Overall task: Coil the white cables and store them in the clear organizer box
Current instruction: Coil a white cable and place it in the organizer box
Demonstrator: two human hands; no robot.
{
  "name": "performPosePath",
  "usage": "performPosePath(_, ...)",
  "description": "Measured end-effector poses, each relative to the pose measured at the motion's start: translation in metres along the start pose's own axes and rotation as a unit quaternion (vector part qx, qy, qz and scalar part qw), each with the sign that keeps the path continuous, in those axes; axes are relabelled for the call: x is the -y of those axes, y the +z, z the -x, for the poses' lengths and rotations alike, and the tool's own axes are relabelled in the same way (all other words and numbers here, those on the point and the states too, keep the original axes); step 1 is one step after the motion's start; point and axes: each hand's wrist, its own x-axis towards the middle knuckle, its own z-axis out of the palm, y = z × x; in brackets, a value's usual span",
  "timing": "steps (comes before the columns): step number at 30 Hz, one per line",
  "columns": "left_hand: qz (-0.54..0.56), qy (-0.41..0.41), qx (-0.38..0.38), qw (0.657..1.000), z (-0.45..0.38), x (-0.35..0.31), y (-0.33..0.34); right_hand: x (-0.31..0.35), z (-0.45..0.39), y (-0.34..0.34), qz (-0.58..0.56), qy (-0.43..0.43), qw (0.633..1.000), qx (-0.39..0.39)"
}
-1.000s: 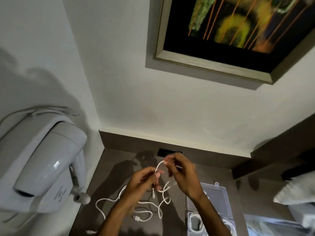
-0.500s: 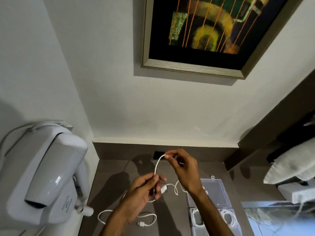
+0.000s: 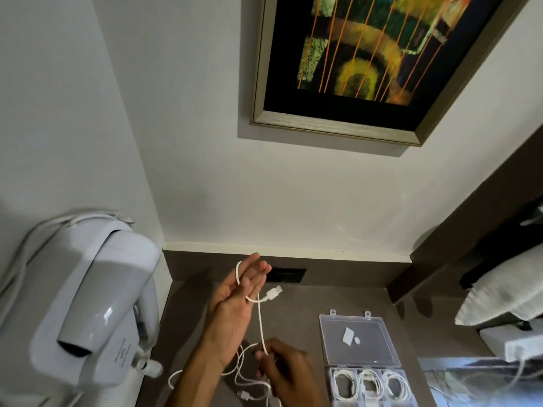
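My left hand (image 3: 235, 304) is raised palm up with its fingers spread, and a white cable (image 3: 260, 321) loops around those fingers. The cable's USB plug (image 3: 273, 292) sticks out to the right of the fingers. From the loop the cable runs straight down to my right hand (image 3: 283, 368), which pinches it low over the dark counter. More slack cable (image 3: 246, 383) lies on the counter beneath the hands. The clear organizer box (image 3: 360, 340) stands open to the right; three of its compartments each hold a coiled white cable (image 3: 370, 383).
A white wall-mounted hair dryer (image 3: 97, 306) hangs at the left, close to my left arm. A dark socket plate (image 3: 286, 274) sits in the counter's back ledge. A framed painting (image 3: 364, 63) hangs above. A white pillow (image 3: 505, 292) lies at the right.
My left hand has turned palm up and opened its fingers with the cable looped around them. My right hand has dropped from above the loop to low near the counter, drawing the cable taut.
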Motion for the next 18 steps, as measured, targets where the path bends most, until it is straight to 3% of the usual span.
performPosePath(4, -0.187, 0.026, -0.047, 0.981, 0.005, 0.006, 0.005, 0.023, 0.007, -0.023, 0.221, -0.097, 0.970, -0.033)
performPosePath(7, -0.333, 0.033, -0.014, 0.942, 0.012, 0.015, 0.013, 0.042, 0.001, -0.052, 0.289, -0.202, 0.931, -0.094)
performPosePath(9, -0.369, 0.019, 0.028, 0.929, 0.017, 0.021, 0.021, 0.057, -0.006, -0.071, 0.315, -0.243, 0.914, -0.087)
performPosePath(14, -0.250, -0.085, 0.012, 0.964, 0.024, 0.022, 0.039, 0.070, -0.031, -0.113, 0.295, -0.276, 0.912, -0.069)
performPosePath(18, -0.111, -0.137, 0.127, 0.976, 0.026, 0.002, 0.051, 0.060, -0.054, -0.131, 0.150, -0.280, 0.943, -0.096)
